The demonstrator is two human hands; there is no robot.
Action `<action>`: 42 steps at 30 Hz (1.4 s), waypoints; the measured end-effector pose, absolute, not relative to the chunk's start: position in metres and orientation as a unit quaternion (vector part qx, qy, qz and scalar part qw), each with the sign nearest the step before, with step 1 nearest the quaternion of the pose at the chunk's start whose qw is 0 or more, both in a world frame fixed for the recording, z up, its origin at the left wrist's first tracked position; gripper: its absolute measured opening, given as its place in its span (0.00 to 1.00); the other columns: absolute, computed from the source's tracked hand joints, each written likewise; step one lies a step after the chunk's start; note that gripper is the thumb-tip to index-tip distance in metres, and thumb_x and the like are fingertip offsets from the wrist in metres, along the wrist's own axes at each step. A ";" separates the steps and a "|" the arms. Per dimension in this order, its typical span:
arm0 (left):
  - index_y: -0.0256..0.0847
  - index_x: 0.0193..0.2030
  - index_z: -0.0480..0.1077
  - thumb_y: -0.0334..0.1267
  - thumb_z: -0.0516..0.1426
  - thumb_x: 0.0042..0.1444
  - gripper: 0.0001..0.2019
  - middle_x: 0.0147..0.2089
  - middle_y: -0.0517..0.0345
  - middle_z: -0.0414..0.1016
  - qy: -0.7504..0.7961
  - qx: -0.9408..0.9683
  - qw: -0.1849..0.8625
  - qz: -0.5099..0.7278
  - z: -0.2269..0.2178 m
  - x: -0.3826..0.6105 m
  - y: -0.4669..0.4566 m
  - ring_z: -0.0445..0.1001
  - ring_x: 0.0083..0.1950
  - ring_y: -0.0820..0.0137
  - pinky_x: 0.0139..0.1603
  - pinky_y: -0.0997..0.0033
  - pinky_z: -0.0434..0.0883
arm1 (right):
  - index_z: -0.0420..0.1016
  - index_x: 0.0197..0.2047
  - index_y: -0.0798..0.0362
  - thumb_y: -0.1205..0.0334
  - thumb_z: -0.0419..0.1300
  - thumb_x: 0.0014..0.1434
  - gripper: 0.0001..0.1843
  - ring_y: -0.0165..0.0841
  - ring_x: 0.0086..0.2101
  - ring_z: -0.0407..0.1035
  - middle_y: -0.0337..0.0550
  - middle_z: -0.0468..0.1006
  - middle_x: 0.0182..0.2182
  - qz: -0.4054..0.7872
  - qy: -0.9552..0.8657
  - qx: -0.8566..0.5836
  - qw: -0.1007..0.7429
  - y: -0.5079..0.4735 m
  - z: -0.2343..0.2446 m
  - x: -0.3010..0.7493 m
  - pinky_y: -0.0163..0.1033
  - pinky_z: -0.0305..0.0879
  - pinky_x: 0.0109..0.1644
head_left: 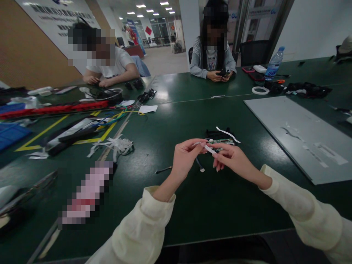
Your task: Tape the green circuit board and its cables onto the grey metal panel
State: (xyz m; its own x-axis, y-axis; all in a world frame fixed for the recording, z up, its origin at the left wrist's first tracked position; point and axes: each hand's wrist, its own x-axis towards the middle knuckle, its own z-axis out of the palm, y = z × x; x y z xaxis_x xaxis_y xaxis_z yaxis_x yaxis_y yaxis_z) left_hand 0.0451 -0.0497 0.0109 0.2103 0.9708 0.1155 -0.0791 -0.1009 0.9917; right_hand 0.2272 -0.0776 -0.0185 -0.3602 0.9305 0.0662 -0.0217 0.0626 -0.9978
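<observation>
My left hand (pixel 185 156) and my right hand (pixel 232 157) meet above the green table (pixel 192 205), both pinching a small white strip (pixel 209 149) stretched between their fingertips. A thin wire with a white plug (pixel 200 167) hangs below my left hand. Just behind my hands lies a small circuit board on a black part (pixel 220 136), with a white ribbon strip (pixel 228 134) curling over it. A short dark cable piece (pixel 163 169) lies on the table to the left.
A grey panel (pixel 297 135) lies at the right. Tape scraps (pixel 115 145), black bars and coloured wires (pixel 82 128) clutter the left. Two people sit across the table. A water bottle (pixel 274 63) and tape roll (pixel 260 90) stand far right.
</observation>
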 end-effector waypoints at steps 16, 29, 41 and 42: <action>0.38 0.36 0.78 0.41 0.62 0.53 0.09 0.36 0.53 0.80 0.377 0.626 0.483 0.482 0.008 0.044 -0.051 0.78 0.40 0.66 0.45 0.66 0.74 | 0.77 0.34 0.55 0.50 0.61 0.57 0.16 0.26 0.25 0.70 0.40 0.76 0.26 0.503 -0.622 -0.419 0.430 -0.076 -0.011 0.220 0.32 0.66 0.27; 0.37 0.41 0.72 0.40 0.55 0.58 0.10 0.38 0.51 0.78 0.423 0.621 0.441 0.490 -0.011 0.040 -0.034 0.77 0.41 0.67 0.43 0.66 0.72 | 0.77 0.28 0.54 0.48 0.61 0.56 0.17 0.24 0.21 0.66 0.38 0.74 0.22 0.617 -0.555 -0.350 0.434 -0.104 0.016 0.169 0.29 0.58 0.22; 0.37 0.38 0.71 0.34 0.52 0.60 0.07 0.34 0.55 0.76 0.434 0.604 0.462 0.483 -0.013 0.042 -0.033 0.75 0.37 0.71 0.40 0.71 0.71 | 0.76 0.25 0.57 0.44 0.61 0.55 0.23 0.26 0.19 0.67 0.42 0.75 0.20 0.506 -0.672 -0.421 0.338 -0.087 -0.005 0.154 0.32 0.63 0.24; 0.37 0.38 0.72 0.34 0.52 0.59 0.07 0.33 0.56 0.76 0.429 0.602 0.473 0.480 -0.013 0.043 -0.033 0.75 0.36 0.71 0.39 0.71 0.71 | 0.77 0.27 0.57 0.43 0.60 0.55 0.22 0.27 0.21 0.68 0.42 0.76 0.21 0.492 -0.691 -0.416 0.327 -0.085 -0.003 0.160 0.32 0.64 0.25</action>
